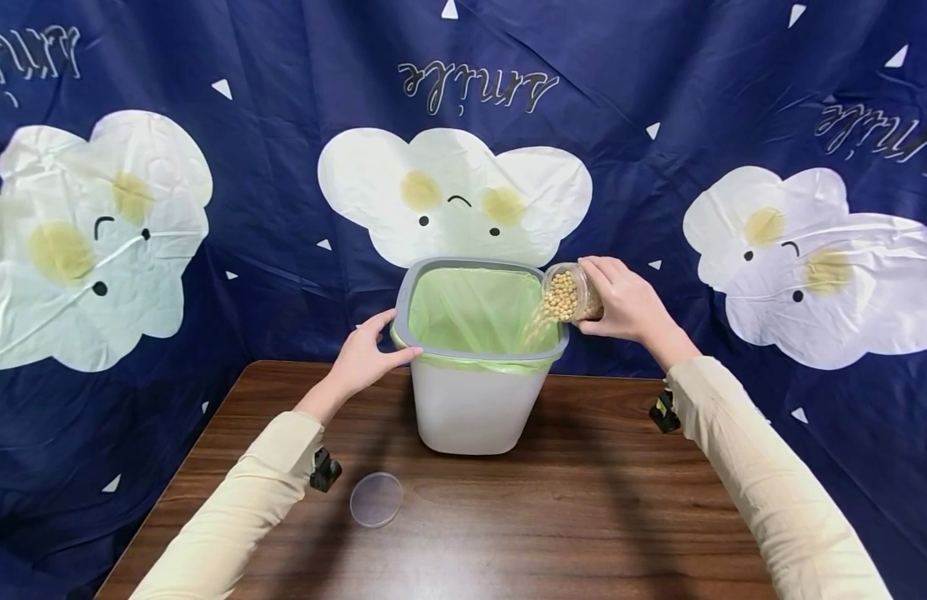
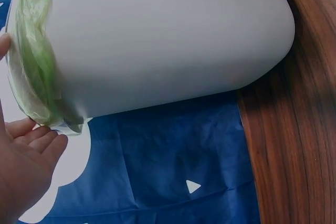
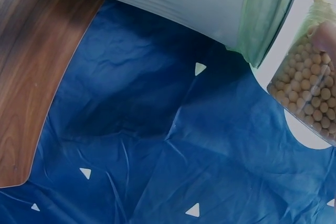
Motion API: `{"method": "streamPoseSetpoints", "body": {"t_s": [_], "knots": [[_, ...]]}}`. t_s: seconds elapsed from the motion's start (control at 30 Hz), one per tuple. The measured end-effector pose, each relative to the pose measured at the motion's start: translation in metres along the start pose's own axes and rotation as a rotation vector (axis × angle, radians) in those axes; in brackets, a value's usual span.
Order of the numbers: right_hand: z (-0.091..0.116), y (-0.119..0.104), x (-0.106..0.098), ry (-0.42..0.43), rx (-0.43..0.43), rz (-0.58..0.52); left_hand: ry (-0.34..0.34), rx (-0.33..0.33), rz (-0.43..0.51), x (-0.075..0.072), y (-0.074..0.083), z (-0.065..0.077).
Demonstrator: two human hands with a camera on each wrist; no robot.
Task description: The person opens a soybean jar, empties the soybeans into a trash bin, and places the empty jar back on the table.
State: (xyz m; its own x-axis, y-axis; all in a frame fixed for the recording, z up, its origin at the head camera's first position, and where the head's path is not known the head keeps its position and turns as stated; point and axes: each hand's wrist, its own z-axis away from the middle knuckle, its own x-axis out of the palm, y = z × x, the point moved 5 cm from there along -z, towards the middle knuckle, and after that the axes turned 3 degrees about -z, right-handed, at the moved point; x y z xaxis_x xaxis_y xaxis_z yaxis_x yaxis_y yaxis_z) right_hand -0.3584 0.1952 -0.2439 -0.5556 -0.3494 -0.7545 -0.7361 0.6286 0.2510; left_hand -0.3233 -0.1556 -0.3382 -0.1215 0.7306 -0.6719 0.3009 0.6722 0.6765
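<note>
Sideways, the jar (image 1: pixel 576 293) in the right hand (image 1: pixel 624 302), mouth beyond the grip.

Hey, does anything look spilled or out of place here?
The backdrop looks upside down: its cloud faces have mouths above their eyes. Soybeans pour from the jar in the right hand into the lined trash bin; none show on the tabletop.

smooth plastic bin (image 1: pixel 471 408), table (image 1: pixel 538 533) — glossy wood
</note>
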Motion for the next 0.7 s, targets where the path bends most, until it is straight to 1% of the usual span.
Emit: {"method": "streamPoseSetpoints", "body": {"t_s": [0.37,0.7], "knots": [[-0.004,-0.003,-0.001,0.003,-0.022,0.034,-0.009,-0.005,0.009,0.001,0.001,0.002],[-0.011,-0.007,-0.004,0.054,-0.083,0.053,0.001,-0.001,0.012,-0.001,0.002,0.001]]}}
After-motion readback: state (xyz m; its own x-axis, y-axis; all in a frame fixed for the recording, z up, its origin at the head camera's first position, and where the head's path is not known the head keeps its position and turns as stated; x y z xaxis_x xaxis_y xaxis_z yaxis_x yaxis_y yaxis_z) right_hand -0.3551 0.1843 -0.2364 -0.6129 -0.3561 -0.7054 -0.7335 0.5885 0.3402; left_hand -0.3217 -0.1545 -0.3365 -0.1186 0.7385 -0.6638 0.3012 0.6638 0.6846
